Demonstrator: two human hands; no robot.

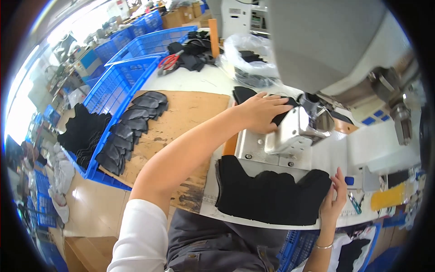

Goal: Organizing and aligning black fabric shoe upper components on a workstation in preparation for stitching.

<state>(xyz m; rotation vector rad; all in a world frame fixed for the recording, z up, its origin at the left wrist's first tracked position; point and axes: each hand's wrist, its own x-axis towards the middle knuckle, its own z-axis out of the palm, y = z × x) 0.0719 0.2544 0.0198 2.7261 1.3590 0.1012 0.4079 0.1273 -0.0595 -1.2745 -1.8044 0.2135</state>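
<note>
My left hand (265, 111) reaches across to the far side of the sewing machine's metal arm (290, 133). Its fingers are spread flat on a black fabric piece (244, 94), part of which is hidden under the hand and the machine. Nearer to me lies a stack of black cut fabric pieces (272, 199) with a wavy far edge. Along the right end of this stack rests my right hand (334, 195), fingers stretched out and touching its edge. Its thumb is partly hidden beside the fabric.
The large grey machine head (326, 41) hangs over the right side. Left are a brown board (190, 113) with overlapping dark pieces (131, 131) and a blue crate (122, 81). Red-handled scissors (170, 61) lie farther back, near a plastic bag (249, 59). Teal snips (354, 202) lie right.
</note>
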